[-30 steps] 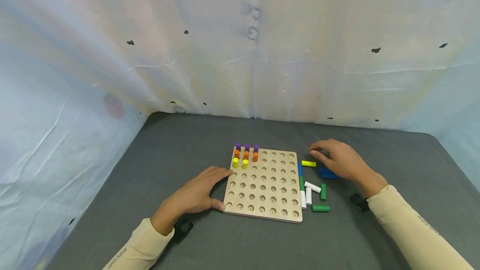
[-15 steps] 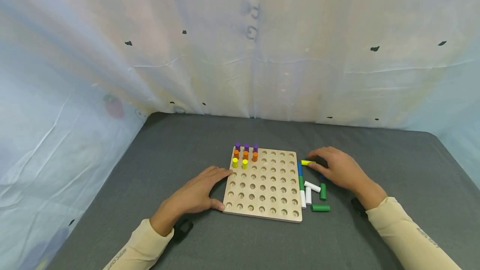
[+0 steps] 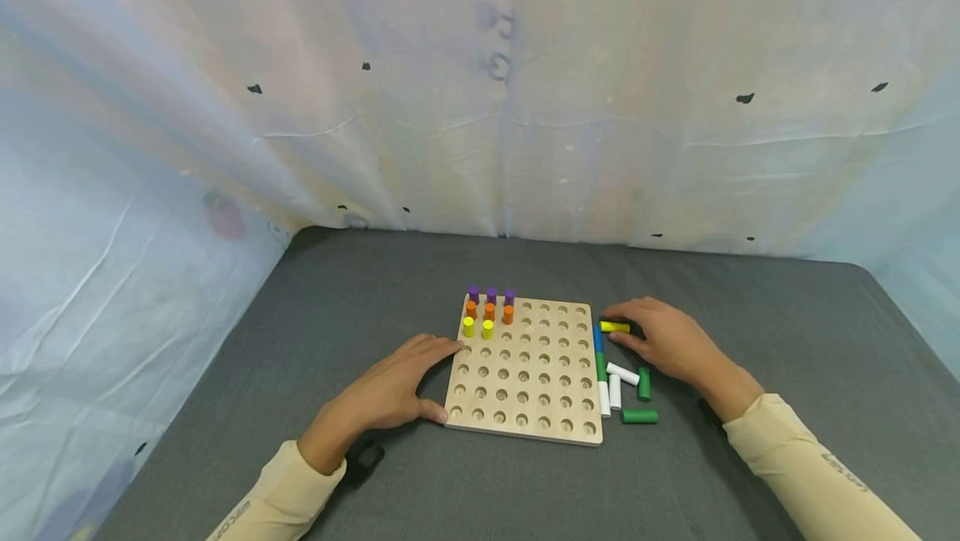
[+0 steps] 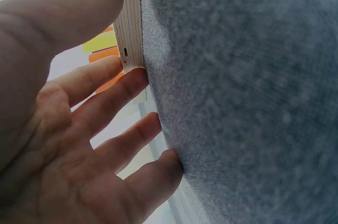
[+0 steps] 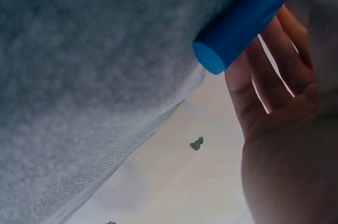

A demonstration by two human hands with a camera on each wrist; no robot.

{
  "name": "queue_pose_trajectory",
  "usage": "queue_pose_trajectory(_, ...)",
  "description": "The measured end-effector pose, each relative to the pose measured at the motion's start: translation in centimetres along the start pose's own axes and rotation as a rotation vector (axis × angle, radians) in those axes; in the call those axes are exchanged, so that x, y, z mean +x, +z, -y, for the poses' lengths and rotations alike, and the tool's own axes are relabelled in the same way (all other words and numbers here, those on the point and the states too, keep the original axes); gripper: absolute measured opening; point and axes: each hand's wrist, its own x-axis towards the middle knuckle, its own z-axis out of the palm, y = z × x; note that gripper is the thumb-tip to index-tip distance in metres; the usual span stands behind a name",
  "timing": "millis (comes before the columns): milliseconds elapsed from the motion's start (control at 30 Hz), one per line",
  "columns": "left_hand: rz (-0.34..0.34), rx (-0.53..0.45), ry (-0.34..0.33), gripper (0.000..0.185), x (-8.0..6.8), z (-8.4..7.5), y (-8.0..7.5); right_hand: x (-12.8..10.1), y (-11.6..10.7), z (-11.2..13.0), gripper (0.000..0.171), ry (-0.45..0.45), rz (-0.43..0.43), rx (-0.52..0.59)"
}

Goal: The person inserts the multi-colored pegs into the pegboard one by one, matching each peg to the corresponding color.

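Fingers [image 3: 626, 316] touching yellow peg [image 3: 613, 327].

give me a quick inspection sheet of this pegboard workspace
surface: grey felt-like table, bare around the board.
job's things: wooden pegboard with three purple, three orange and two yellow pegs standing in its far left corner; a loose yellow peg lies at the right edge.
clutter: loose blue, green and white pegs lie right of the board.
hands: left hand rests flat against the board's left edge; right hand is over the loose pegs, fingertips at the yellow peg.
cables: nothing seen.
surroundings: pale crinkled sheeting with small black marks on three sides.
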Motion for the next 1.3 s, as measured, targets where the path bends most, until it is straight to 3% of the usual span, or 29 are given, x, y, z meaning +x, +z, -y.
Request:
queue_pose_trajectory(433, 0.010, 0.009, -0.066, 0.091, -0.08, 0.10, 0.30, 0.09, 0.39, 0.14, 0.031, -0.028, -0.002, 0.049)
queue_pose_trajectory(867, 0.003, 0.008, -0.046, 0.091, -0.04, 0.24, 0.32, 0.10, 0.48, -0.03, 0.030, -0.091, -0.072, 0.071)
queue_pose_trajectory(1300, 0.003, 0.010, -0.041, 0.090, -0.06, -0.10, 0.13, 0.04, 0.41, 0.03, 0.028, -0.085, -0.115, 0.096)
